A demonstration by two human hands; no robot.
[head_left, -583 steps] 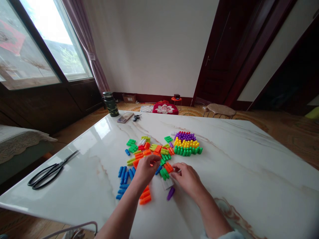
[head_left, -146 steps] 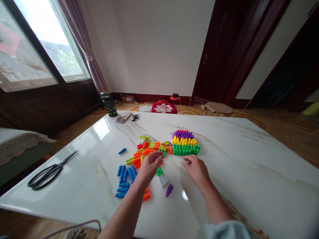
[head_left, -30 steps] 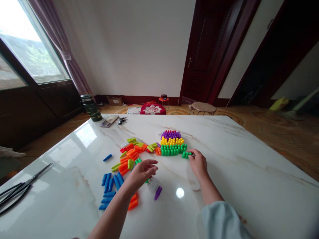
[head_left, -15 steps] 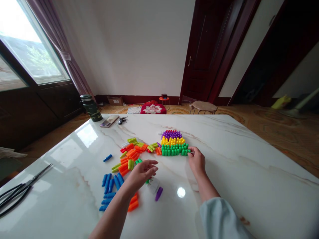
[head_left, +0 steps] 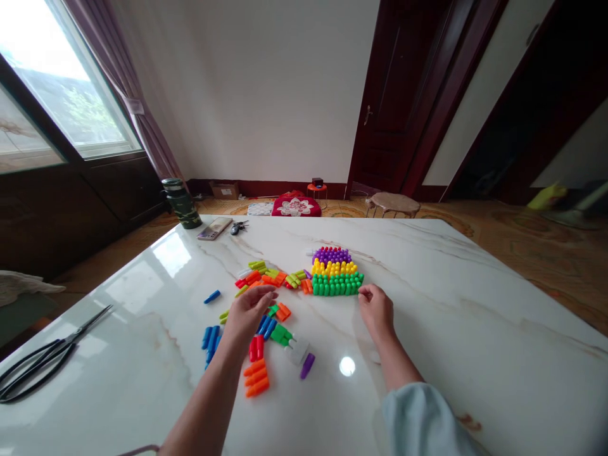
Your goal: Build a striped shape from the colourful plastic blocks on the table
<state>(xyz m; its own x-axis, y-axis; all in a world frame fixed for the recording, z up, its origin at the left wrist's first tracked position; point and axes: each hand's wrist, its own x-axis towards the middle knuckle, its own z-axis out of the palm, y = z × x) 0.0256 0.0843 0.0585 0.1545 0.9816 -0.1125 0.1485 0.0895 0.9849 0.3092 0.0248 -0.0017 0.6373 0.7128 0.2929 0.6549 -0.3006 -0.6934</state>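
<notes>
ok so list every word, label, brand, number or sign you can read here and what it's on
No text can be read in this view.
Cardboard box: a small mark on its front, too small and blurred to read.
Smartphone: no lettering can be made out.
Camouflage flask: its pattern shows, but no readable lettering.
Green plastic pegs: no lettering can be made out.

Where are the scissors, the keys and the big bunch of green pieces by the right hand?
Scissors (head_left: 71, 338): head view, where the blades meet the handles.
Keys (head_left: 235, 228): head view, on the dark key fob.
Green pieces (head_left: 336, 288): head view, middle of the front row.
</notes>
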